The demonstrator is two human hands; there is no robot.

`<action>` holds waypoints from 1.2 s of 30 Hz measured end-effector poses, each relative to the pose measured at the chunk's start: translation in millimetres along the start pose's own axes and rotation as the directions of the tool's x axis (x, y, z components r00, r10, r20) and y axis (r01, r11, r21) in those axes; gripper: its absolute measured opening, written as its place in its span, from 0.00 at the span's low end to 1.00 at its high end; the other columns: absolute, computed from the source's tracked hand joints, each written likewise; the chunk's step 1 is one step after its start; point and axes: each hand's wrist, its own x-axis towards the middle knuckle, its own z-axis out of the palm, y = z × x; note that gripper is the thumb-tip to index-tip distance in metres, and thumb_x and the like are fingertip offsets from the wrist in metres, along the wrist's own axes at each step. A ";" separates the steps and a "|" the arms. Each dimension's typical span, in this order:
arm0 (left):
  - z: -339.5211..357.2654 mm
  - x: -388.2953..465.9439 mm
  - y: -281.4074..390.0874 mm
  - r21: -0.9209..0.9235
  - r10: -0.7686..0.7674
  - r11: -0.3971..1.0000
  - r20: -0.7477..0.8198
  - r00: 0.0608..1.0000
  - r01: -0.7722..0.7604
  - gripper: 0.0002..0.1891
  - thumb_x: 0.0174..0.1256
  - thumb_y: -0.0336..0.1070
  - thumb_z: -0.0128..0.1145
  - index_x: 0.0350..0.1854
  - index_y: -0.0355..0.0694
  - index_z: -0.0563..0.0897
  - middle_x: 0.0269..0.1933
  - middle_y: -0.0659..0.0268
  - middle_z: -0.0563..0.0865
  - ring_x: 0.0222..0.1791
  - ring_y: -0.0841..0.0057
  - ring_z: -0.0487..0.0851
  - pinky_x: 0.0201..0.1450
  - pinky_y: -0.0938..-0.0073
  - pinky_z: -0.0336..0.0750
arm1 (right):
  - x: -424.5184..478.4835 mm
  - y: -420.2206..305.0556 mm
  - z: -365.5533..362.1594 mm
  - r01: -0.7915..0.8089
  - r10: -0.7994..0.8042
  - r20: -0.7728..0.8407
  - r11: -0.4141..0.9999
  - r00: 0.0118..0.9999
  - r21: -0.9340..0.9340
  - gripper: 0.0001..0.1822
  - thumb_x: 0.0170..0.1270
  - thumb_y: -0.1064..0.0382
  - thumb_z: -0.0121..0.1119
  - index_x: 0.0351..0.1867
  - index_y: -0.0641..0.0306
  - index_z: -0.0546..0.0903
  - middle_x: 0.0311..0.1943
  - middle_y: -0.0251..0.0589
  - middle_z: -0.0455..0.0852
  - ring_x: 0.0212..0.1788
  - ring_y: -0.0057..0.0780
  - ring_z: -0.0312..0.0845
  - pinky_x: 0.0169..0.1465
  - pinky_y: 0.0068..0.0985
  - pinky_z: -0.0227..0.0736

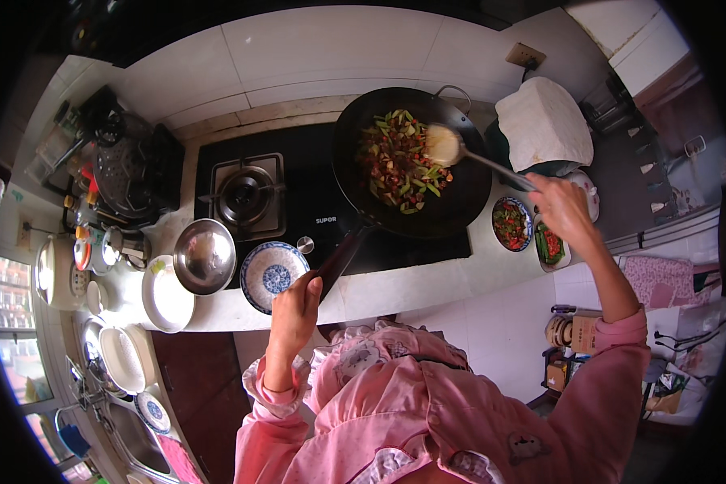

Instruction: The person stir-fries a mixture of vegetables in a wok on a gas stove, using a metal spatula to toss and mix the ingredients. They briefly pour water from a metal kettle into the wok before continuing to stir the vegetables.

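Note:
My left hand [294, 308] is closed around the dark handle [343, 253] of a black wok [472, 202], which stands over the right side of the stove. Green vegetable pieces, red bits and brown pieces [402, 163] lie in the wok. With my right hand [561, 202] I hold the long handle of a metal spatula [444, 145]; its blurred head is inside the wok, at the right of the food. Near my right hand, on the counter, are a patterned bowl [512, 224] of chopped peppers and a dish [552, 243] with green and red pieces.
Left of the wok is a bare gas burner [245, 193]. A steel bowl [204, 256], a blue-and-white plate [275, 275] and a white bowl [168, 294] stand along the counter's front. A cloth-covered object [543, 126] is right of the wok. A sink [138, 438] lies lower left.

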 end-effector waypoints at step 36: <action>3.7 1.4 -2.9 -0.107 -0.021 0.994 0.043 0.999 0.025 0.20 0.77 0.47 0.45 0.52 0.34 0.80 0.23 0.61 0.83 0.18 0.73 0.80 0.27 0.71 0.73 | 76.3 54.7 135.1 -0.113 -0.104 0.260 0.706 0.960 0.699 0.13 0.58 0.63 0.65 0.40 0.69 0.83 0.18 0.36 0.78 0.22 0.19 0.68 0.28 0.25 0.65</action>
